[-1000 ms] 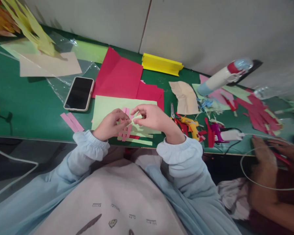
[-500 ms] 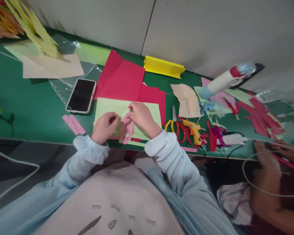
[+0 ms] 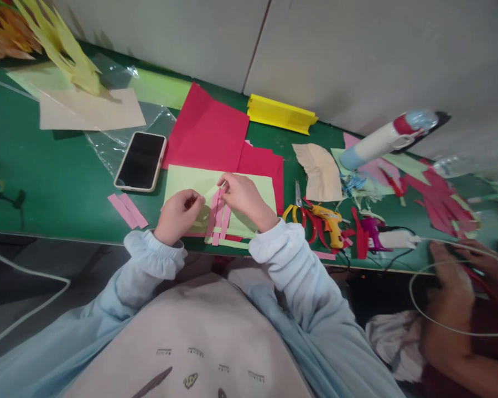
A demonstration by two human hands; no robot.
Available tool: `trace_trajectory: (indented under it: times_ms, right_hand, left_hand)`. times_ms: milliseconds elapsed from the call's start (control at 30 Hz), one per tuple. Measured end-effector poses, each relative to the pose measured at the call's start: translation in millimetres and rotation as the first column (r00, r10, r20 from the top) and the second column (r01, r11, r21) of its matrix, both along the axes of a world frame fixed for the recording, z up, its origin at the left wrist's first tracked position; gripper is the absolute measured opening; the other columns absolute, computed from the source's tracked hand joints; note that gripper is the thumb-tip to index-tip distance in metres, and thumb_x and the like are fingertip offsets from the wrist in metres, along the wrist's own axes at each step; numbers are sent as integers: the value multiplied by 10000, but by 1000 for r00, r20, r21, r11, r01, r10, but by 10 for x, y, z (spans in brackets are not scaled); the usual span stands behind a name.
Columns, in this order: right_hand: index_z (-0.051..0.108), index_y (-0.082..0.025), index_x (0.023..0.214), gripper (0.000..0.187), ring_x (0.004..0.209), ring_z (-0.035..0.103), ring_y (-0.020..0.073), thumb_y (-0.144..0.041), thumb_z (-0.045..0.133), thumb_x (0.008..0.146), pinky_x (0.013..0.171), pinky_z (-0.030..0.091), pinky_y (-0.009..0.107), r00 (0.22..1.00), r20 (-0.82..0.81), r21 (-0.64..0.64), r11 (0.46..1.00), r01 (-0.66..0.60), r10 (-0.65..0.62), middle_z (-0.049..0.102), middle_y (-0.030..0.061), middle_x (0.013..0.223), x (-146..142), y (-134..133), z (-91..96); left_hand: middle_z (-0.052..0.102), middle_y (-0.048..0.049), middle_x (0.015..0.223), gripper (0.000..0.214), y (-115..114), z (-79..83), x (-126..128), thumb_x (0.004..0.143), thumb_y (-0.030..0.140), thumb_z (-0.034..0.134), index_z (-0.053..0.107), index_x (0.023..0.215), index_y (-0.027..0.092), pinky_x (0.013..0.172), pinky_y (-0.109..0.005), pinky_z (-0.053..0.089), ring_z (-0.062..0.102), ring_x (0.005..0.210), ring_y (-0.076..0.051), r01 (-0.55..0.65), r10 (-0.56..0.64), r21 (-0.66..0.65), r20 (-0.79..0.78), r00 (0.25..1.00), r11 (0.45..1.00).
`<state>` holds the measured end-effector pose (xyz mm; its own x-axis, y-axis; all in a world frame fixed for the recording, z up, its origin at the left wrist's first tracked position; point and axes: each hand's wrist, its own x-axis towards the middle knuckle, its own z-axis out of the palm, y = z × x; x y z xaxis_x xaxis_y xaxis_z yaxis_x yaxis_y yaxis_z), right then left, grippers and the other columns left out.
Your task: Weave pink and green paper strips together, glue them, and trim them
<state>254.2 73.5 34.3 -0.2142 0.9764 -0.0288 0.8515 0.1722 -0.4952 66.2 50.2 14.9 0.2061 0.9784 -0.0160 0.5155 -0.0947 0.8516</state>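
My right hand (image 3: 247, 198) pinches the upper end of the pink paper strips (image 3: 213, 213), which are crossed by pale green strips near their lower ends. They lie over a light green paper sheet (image 3: 182, 176) close to the table's front edge. To the left, my left hand (image 3: 179, 214) is curled with thumb and index finger together, just short of the strips. Whatever those fingertips hold, if anything, is too small to make out. Two loose pink paper strips (image 3: 128, 210) lie left of that hand, below a phone (image 3: 141, 161).
Red paper (image 3: 211, 127) lies behind the green sheet, near a folded yellow piece (image 3: 280, 114). On the right are scissors (image 3: 297, 202), a yellow glue gun (image 3: 331, 224), a purple glue gun (image 3: 371, 233) and a bottle (image 3: 382, 142). Another person's hands (image 3: 452, 265) are at far right.
The whole view has shifted slightly, so the table's things sit a little farther right. Both hands keep nearly the same pose over the paper strips.
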Motion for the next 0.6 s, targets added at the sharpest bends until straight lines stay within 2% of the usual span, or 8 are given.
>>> trace_trajectory:
  times_ms: [167, 300, 367, 433, 500, 600]
  right_hand:
    - [637, -192, 893, 174, 746, 623, 149, -130, 639, 731, 668, 416, 262, 988, -152, -25, 1000, 14, -18, 704, 13, 831, 77, -168, 184]
    - [646, -199, 861, 141, 742, 624, 134, -143, 642, 731, 694, 441, 254, 966, -259, -13, 1000, -11, 8, 704, -2, 815, 117, -381, 338]
    - [651, -201, 865, 159, 724, 625, 124, -125, 631, 727, 687, 445, 243, 955, -295, -14, 999, -33, 27, 701, -13, 797, 121, -477, 382]
    - [652, -201, 866, 163, 721, 626, 119, -115, 615, 732, 685, 450, 238, 946, -320, -22, 998, -55, 45, 701, -15, 802, 117, -554, 409]
    - [649, -200, 862, 155, 723, 626, 118, -115, 603, 742, 689, 459, 239, 938, -342, -31, 997, -73, 58, 701, -12, 811, 110, -610, 430]
    - [647, -199, 864, 150, 737, 634, 121, -115, 616, 743, 702, 484, 240, 910, -403, -29, 993, -112, 91, 699, -12, 804, 105, -660, 470]
  left_hand:
    - [541, 11, 616, 282, 36, -19, -28, 832, 433, 505, 595, 751, 178, 563, -269, 371, 496, 581, -135, -6, 6, 10, -18, 1000, 1000]
    - [610, -17, 684, 308, 113, 19, 9, 815, 454, 540, 657, 793, 170, 578, -280, 372, 506, 604, -144, 23, -19, 40, -84, 996, 999]
    - [639, -34, 723, 308, 164, 60, 53, 810, 441, 539, 677, 789, 167, 598, -285, 379, 511, 626, -149, 110, -102, 79, -97, 990, 991]
    - [644, -37, 720, 287, 221, 101, 102, 803, 403, 527, 686, 768, 167, 623, -284, 388, 522, 652, -154, 248, -237, 119, -100, 966, 961]
    - [629, -23, 677, 257, 281, 130, 152, 795, 348, 504, 680, 732, 171, 627, -274, 384, 515, 642, -145, 394, -381, 130, -115, 918, 910]
    - [622, -1, 651, 207, 366, 139, 224, 757, 274, 489, 661, 691, 180, 615, -253, 374, 508, 615, -125, 584, -574, 77, -121, 810, 808]
